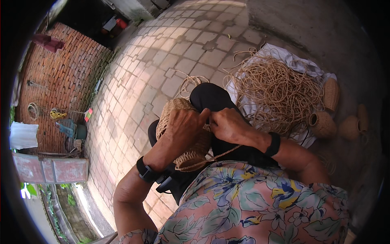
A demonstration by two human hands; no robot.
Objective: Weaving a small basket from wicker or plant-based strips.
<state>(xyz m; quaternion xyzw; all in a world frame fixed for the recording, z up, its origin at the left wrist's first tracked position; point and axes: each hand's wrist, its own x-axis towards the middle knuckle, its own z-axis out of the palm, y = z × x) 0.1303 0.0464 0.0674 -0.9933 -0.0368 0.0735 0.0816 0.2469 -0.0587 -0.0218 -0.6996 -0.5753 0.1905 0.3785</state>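
Note:
A tan woven basket [197,148] lies tilted across my lap, against my dark-trousered knees. My left hand [185,124] is closed over it, with its fingertips turned toward the right hand. Close beside, my right hand [229,125] is curled in a pinch at the basket's right side. What lies between its fingertips is hidden. From the basket's near edge a single strand of twisted cord [219,155] runs rightward, passing under my right wrist.
Right of my knees, a big tangle of tan cord [280,87] is heaped on a white sheet [317,67]. Several woven pieces, including a round-mouthed basket [323,124], stand beside it. More loose cord [193,81] lies on the paving [162,61]. A brick wall [65,77] rises at left.

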